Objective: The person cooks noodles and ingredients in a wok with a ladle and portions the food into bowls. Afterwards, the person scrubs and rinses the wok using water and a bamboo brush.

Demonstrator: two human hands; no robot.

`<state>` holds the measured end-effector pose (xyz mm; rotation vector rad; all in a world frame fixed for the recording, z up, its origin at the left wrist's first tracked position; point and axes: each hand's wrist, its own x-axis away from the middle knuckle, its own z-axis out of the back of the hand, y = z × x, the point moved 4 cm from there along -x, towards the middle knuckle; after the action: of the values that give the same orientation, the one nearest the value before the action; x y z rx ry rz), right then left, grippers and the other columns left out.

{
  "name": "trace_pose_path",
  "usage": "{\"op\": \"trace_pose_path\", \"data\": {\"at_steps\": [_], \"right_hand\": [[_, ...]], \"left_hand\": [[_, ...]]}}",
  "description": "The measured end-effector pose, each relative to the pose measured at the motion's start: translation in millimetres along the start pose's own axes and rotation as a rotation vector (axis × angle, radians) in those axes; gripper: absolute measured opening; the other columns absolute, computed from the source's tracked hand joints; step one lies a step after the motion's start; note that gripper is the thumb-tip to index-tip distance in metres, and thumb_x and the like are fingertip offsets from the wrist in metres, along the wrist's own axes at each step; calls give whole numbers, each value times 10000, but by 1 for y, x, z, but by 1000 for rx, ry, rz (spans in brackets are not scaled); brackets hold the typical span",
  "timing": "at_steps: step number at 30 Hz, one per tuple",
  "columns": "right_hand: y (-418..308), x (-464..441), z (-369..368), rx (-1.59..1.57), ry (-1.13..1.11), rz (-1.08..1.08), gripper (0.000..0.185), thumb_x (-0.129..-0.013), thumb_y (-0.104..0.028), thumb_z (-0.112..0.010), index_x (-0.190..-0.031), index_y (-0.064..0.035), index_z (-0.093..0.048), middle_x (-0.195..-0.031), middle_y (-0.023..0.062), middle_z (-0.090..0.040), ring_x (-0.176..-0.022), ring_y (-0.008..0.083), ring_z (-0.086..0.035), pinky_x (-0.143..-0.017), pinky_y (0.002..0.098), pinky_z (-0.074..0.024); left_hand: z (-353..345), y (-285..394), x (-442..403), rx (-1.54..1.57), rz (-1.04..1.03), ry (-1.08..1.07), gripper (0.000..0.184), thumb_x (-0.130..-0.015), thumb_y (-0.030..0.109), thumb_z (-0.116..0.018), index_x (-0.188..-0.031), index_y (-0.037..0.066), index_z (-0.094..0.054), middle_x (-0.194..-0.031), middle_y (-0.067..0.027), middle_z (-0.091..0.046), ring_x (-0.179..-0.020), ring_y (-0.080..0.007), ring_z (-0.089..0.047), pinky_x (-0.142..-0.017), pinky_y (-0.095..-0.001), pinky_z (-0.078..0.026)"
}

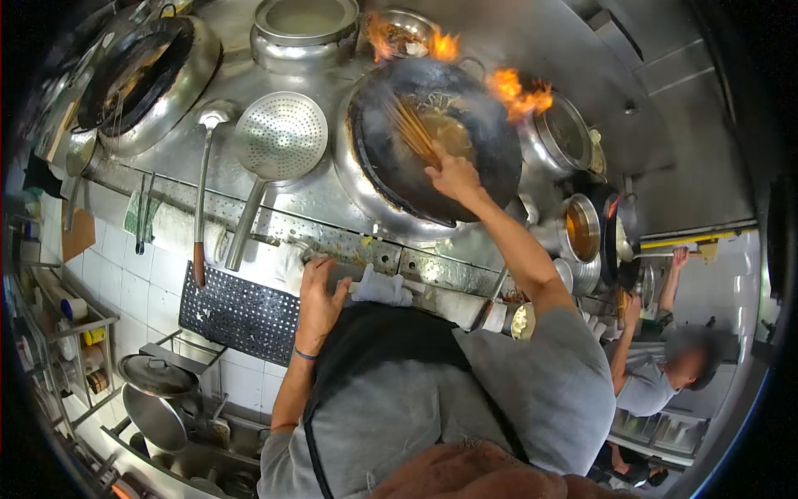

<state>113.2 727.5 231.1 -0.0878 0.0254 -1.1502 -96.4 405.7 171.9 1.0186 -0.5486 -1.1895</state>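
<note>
My right hand (455, 175) is closed round the end of a bamboo wok brush (407, 125). The bristles reach into a large black wok (495, 166) on the range, with brownish liquid in its bottom and steam rising. Down at the front of the range, my left hand (320, 295) holds nothing, fingers apart, beside the front ledge. Near its fingertips lies a folded pale cloth (381, 287). Between the hands and further left rest a perforated skimmer (281, 137) and a long-handled ladle (204, 166).
Flames (517, 93) rise at the wok's far right rim. A steel pot (305, 51) stands behind, another wok (179, 91) at left. A black perforated mat (237, 314) hangs below the ledge. At right, a co-worker (652, 378) reaches toward another wok (611, 241).
</note>
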Motion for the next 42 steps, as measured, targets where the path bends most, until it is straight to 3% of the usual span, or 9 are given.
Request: {"op": "trace_pose_path", "data": {"at_steps": [5,9,11,16,19,27,33,37,42], "right_hand": [[14,-30,-4,-39,36,-193,652,-866,-319,-661,-1431,-98,-420,-1040,273,-682,-981,479,-652,-900,543,-509],[-7,15,-13,-61,74,169,588,-845,-300,-656,-1372,-116,-471,-1025,289,-673,-979,495,-640,-872,555,-513],[41,-37,-15,-188,53,-147,647,-846,-307,-661,-1428,-128,-441,-1017,277,-680,-998,476,-646,-876,553,-512],[-52,16,16,-754,-211,-141,628,-889,-333,-668,-1441,-114,-463,-800,129,-689,-433,182,-566,-329,308,-428],[-18,-1,-1,-974,-275,-293,581,-901,-303,-644,-1433,-146,-469,-867,115,-706,-467,152,-572,-329,306,-402],[-61,9,18,-973,-326,-216,664,-910,-319,-637,-1509,-186,-384,-830,106,-682,-656,211,-679,-387,334,-465],[-14,-40,-35,-471,-3,-232,654,-899,-363,-647,-1486,-196,-412,-1146,175,-662,-922,312,-681,-466,391,-535],[-52,6,20,-779,-334,-306,671,-890,-356,-635,-1497,-204,-393,-1153,210,-663,-879,333,-688,-452,403,-542],[-18,-28,-9,-79,52,-337,682,-895,-385,-615,-1505,-184,-385,-1281,265,-580,-1088,417,-627,-892,495,-521]], "left_hand": [[12,8,-7,-345,0,142,671,-707,99,-828,-1293,-15,-520,-1329,-277,-458,-1219,-446,-433,-1037,-517,-364],[17,-26,-3,-411,143,129,837,-627,131,-883,-1356,15,-488,-1365,-275,-432,-1241,-454,-420,-1041,-514,-367],[14,-51,4,-389,157,96,919,-595,142,-897,-1389,21,-451,-1318,-257,-468,-1185,-440,-462,-1010,-489,-403],[15,-66,-2,-413,170,104,874,-616,116,-865,-1371,-4,-443,-1226,-239,-512,-1105,-426,-497,-957,-487,-429],[18,-70,-2,-422,229,113,822,-613,134,-873,-1315,-14,-470,-1160,-243,-522,-1063,-429,-504,-934,-492,-434],[12,-80,-7,-473,323,88,715,-641,179,-849,-1219,-45,-493,-1076,-266,-532,-995,-453,-520,-875,-517,-445],[18,-86,-12,-329,263,106,493,-675,148,-787,-1052,-80,-568,-964,-249,-572,-905,-448,-563,-835,-515,-476],[30,-83,-16,159,418,80,391,-735,121,-713,-1055,-91,-637,-973,-245,-690,-913,-358,-680,-822,-388,-532],[42,-42,-31,524,476,84,337,-797,122,-684,-1080,-61,-666,-944,-95,-702,-818,-193,-654,-758,-317,-536]]}}
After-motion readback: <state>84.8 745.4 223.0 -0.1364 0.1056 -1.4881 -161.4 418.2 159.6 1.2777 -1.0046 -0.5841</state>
